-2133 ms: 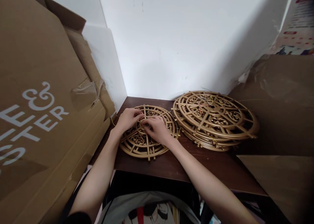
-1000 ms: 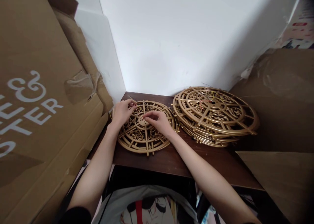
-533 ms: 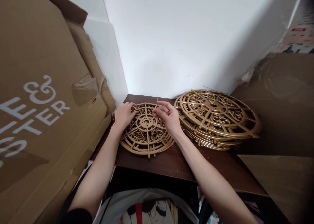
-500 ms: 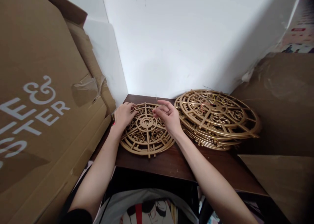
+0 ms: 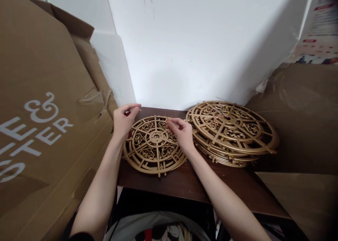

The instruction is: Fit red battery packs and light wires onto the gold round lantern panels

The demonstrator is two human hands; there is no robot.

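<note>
Left hand (image 5: 123, 122), half curled round a red object (image 5: 130, 133), near the back left corner of the table (image 5: 182, 183); right hand (image 5: 184, 134) pinches a thin wire (image 5: 167, 117) above a gold disc (image 5: 156, 138).

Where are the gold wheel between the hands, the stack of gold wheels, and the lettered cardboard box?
Gold wheel (image 5: 156, 139): head view, on its central hub.
Stack of gold wheels (image 5: 233, 121): head view, on the top wheel's hub.
Cardboard box (image 5: 66, 107): head view, on its side panel, beside the white lettering.
</note>
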